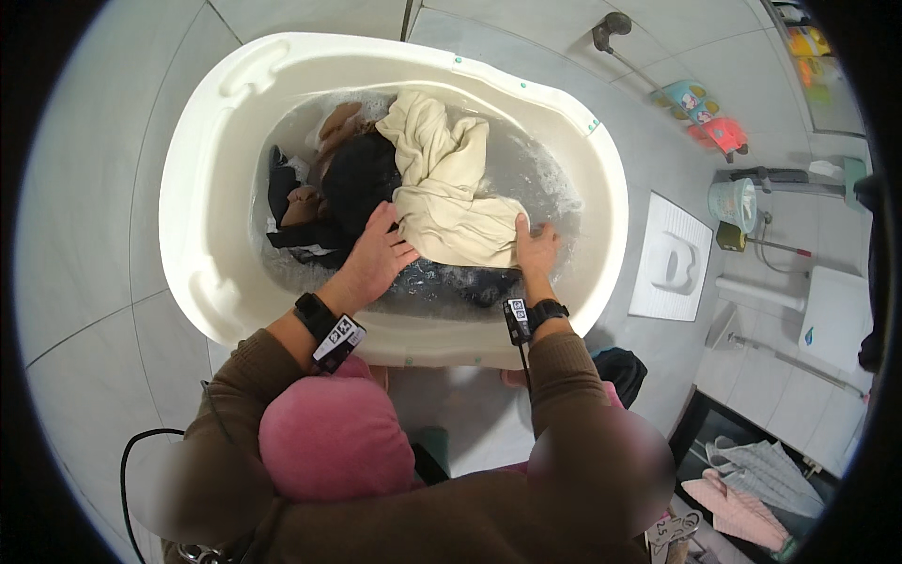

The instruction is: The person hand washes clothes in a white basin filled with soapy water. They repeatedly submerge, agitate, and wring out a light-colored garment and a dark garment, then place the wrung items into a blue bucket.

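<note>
A wet cream cloth (458, 211) lies bunched and partly spread over the soapy water in a white plastic baby bathtub (211, 233). My left hand (377, 254) is at its lower left edge, fingers apart and fingertips against the fabric. At the right edge is my right hand (537, 247), its thumb over the cloth and its other fingers beside it; whether they grip the fabric is unclear. Black fabric (361, 180) bulges up just left of the cream cloth. Brown fabric (338, 134) and a dark garment with white parts (303, 236) float farther left. Dark fabric (486, 282) shows underwater near the front.
Beyond the tub's right end a squat toilet (673, 261) is set in the tiled floor. A light blue basket (733, 201), a wall pipe (761, 292) and a cistern (835, 317) are farther right. A shower head (613, 28) is behind the tub. My pink-clothed knee (335, 437) is close to the rim.
</note>
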A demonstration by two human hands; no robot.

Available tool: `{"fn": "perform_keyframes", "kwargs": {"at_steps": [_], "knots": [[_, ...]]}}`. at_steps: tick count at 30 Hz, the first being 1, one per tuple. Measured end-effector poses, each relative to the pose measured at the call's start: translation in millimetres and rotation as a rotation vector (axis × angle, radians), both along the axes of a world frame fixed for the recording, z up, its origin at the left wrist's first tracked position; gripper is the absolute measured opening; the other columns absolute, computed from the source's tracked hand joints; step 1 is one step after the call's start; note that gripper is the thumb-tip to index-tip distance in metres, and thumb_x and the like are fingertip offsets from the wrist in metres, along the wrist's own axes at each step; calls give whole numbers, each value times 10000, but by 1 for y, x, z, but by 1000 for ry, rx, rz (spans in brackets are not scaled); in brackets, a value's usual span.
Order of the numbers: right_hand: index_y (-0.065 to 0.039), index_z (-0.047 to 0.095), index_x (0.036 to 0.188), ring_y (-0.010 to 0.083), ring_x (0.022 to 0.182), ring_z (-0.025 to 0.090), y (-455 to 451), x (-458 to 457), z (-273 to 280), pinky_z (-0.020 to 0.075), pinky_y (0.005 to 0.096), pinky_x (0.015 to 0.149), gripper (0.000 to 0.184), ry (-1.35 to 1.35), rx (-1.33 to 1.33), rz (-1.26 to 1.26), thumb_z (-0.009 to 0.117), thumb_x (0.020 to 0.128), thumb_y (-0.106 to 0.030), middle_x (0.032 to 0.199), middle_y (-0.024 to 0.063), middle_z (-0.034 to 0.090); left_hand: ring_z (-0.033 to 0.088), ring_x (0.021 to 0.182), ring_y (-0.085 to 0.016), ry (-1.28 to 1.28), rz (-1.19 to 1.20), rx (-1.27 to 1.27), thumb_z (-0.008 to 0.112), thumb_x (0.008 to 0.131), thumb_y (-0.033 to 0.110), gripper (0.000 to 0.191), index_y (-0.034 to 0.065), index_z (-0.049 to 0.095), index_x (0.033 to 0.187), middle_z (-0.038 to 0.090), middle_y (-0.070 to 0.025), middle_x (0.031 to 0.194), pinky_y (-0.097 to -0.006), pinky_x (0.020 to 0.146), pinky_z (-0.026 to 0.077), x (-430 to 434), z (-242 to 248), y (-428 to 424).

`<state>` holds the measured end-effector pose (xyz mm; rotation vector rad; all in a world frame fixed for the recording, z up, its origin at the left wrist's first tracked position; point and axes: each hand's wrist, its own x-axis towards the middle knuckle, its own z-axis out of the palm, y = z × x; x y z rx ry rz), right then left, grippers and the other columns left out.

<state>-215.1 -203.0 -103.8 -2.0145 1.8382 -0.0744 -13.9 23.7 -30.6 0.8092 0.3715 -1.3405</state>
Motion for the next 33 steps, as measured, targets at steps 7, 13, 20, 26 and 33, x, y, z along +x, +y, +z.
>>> {"fn": "perform_keyframes", "kwargs": {"at_steps": [7, 13, 20, 26, 33], "knots": [[7, 611, 1099, 290, 970, 616, 113, 59, 25, 495, 403, 853, 387, -666, 252, 234, 768, 842, -235, 1048, 190, 613, 490, 1306, -335, 111, -86, -41, 323, 1041, 568, 606, 184, 326, 1509, 461, -108, 1467, -471, 1099, 394, -7, -9, -2], [-27, 634, 932, 370, 812, 610, 173, 103, 111, 507, 407, 716, 247, -705, -1, 586, 737, 849, -235, 866, 143, 609, 573, 1202, -211, 183, -13, -121, 379, 1041, 533, 547, 125, 500, 1385, 599, -62, 1315, -392, 1046, 458, -11, -34, 4], [-61, 653, 866, 391, 823, 649, 105, 118, 48, 527, 458, 720, 386, -361, -136, 567, 631, 908, -444, 921, 173, 656, 599, 1174, -209, 12, -57, 97, 478, 1042, 405, 475, 80, 494, 1388, 605, -70, 1316, -356, 1037, 471, -24, -30, -4], [-45, 688, 1023, 412, 890, 670, 12, 26, 17, 517, 478, 815, 514, -108, 29, 260, 595, 904, -537, 968, 215, 703, 558, 1239, -182, -173, -74, 32, 476, 1028, 457, 555, 64, 476, 1419, 571, -82, 1380, -363, 1075, 423, -18, -14, -4], [-26, 675, 1012, 163, 767, 653, 58, 33, 13, 523, 321, 694, 279, -685, 262, 132, 736, 884, -266, 806, 94, 705, 315, 1393, -487, -42, -155, 97, 361, 962, 704, 861, 207, 48, 1592, 433, -69, 1518, -617, 1153, 157, 0, -6, 6]]}}
